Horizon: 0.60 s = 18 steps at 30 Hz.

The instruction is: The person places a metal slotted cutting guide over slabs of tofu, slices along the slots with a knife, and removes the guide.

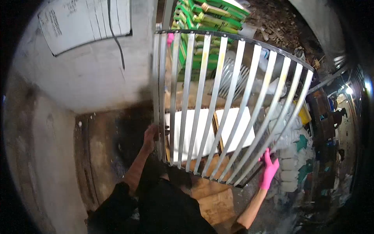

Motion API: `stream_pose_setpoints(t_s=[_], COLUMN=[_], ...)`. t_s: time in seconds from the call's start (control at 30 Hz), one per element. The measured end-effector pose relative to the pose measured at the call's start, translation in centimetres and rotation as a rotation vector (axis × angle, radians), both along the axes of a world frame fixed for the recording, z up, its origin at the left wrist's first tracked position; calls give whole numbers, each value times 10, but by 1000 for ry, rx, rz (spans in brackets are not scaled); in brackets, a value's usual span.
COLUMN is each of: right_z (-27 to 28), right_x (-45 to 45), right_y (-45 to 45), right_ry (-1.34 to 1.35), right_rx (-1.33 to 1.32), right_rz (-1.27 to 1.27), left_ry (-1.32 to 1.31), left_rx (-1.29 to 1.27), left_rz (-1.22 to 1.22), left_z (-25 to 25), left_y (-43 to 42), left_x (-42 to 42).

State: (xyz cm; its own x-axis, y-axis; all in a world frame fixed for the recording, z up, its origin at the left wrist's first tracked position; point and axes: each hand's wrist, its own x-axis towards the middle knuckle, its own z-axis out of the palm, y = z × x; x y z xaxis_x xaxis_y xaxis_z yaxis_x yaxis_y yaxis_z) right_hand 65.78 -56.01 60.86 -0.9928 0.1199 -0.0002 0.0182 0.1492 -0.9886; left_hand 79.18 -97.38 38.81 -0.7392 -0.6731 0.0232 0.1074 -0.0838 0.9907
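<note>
Okay, pale wall (91,74) off to left, biggest thing around. Next, slatted frame (213,93), held tilted in front of person, between both grips. Green stack (220,23) past its far end, white panel (188,128) visible through slats.

Left grip (150,137) looks closed on frame's left edge, partly hidden; right grip (269,171), pink glove, looks clamped on right edge near close corner.

Tips imo: keep grips wide, share load evenly so frame doesn't twist, mind far corner by wall, keep fingertips clear of slat ends.
</note>
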Motion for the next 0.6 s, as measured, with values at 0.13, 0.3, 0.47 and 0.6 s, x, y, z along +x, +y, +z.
stream_pose_setpoints(t_s=[0.13, 0.3, 0.47, 0.6], right_z=[-56, -217, -411, -547], right_x=[-73, -170, -238, -285], right_y=[-23, 19, 57, 56], right_ry=[-69, -167, -184, -184], right_rx=[100, 303, 361, 347], right_rz=[116, 218, 356, 428], left_ry=[32, -16, -267, -488], left_rx=[539, 488, 289, 109], left_rz=[-30, 44, 171, 319], left_z=[-62, -148, -266, -369], left_y=[9, 51, 103, 138], left_x=[-16, -14, -24, -44])
